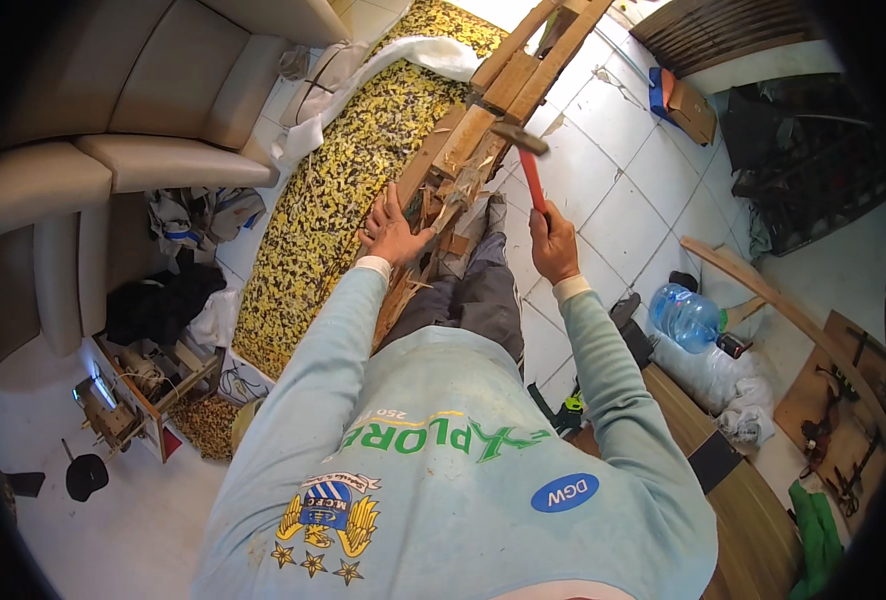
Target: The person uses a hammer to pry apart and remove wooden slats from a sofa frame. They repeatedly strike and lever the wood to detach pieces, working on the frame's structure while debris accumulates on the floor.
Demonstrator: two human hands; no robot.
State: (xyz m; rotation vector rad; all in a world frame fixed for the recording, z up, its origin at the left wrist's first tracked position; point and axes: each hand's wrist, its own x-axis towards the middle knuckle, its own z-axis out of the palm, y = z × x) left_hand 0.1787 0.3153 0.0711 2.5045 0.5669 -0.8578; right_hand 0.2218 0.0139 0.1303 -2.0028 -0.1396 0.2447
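My right hand (555, 245) is wrapped round the red handle of a hammer (533, 182). Its dark metal head is raised beside a long wooden frame (508, 85) that runs away from me toward the top. The near part of that frame is broken, with splintered wood (455, 200) between my arms. My left hand (395, 232) rests with fingers apart on the left side of the broken wood, apparently holding nothing. My legs and a shoe show beneath and beside the frame.
A long yellow-and-black foam slab (308, 240) lies left of the frame, near a beige sofa (173, 160). A wooden drawer (153, 385) with odds and ends sits lower left. Rightward on the tiled floor are a blue water bottle (685, 318), a curved plank (743, 270) and a cardboard box (691, 110).
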